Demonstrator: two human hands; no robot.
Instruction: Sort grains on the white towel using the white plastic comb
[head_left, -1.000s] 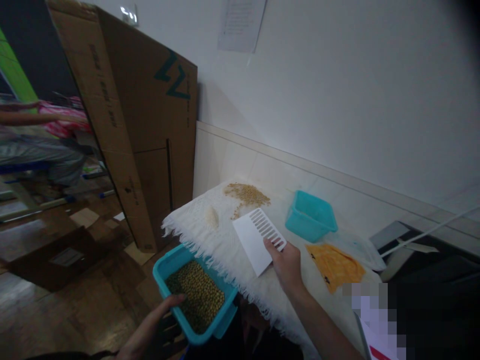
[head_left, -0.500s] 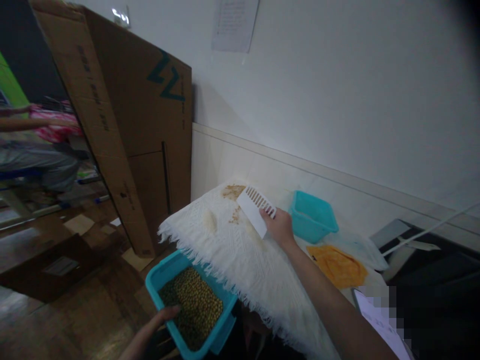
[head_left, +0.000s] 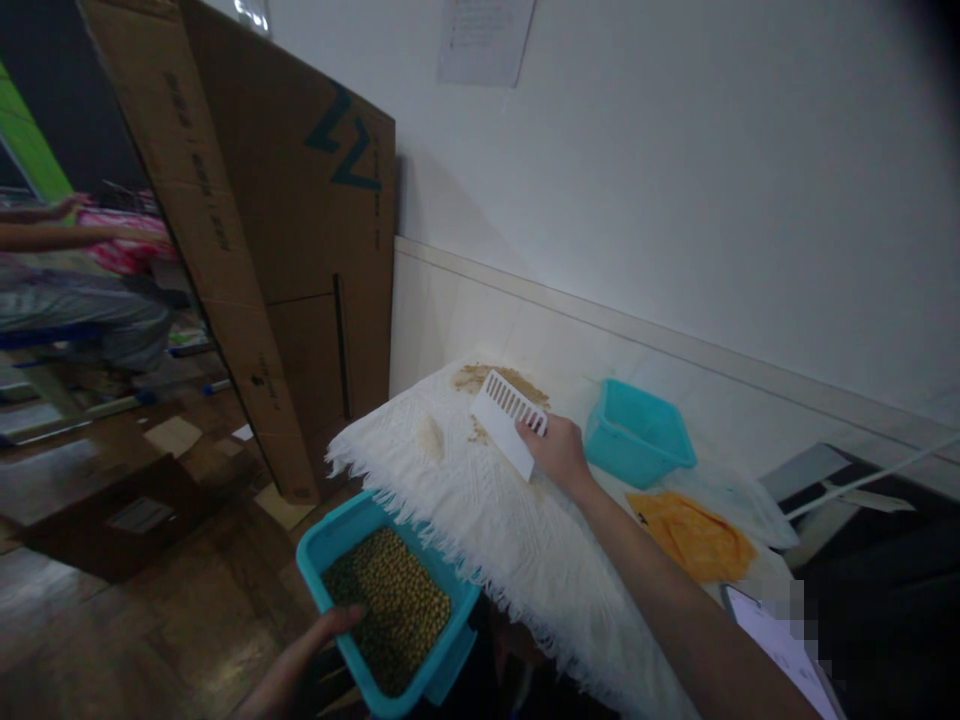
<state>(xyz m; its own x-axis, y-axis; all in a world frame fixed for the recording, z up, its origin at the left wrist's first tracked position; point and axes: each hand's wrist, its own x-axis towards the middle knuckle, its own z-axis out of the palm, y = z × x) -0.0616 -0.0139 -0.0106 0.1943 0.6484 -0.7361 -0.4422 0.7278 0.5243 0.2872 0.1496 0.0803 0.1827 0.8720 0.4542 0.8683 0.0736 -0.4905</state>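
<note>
My right hand [head_left: 556,450] is closed around a white slotted plastic scraper [head_left: 504,428], held tilted over a white fringed cloth [head_left: 480,520]. Tan grains [head_left: 517,380] lie spread on the cloth behind the scraper, with a few more at its left edge. A small pale heap [head_left: 430,438] sits further left; what it is made of I cannot make out. My left hand [head_left: 330,632] grips the near left rim of a teal plastic bin [head_left: 318,560], thumb inside and fingers hidden below. Yellowish and dark green beans [head_left: 397,610] fill its bottom. The bin is just below the cloth's fringed edge.
A second teal bin [head_left: 637,440] stands right of the cloth, near an orange cloth [head_left: 694,535] and clear plastic. A tall cardboard box [head_left: 292,240] rises at left against the wall. A tablet-like device [head_left: 780,640] lies at lower right. Another person's arm [head_left: 82,237] shows far left.
The view has shifted slightly, moving the scene rightward. Against the cloth, the scraper has moved a little left and nearer, uncovering more grains behind it. My left hand still holds the bin.
</note>
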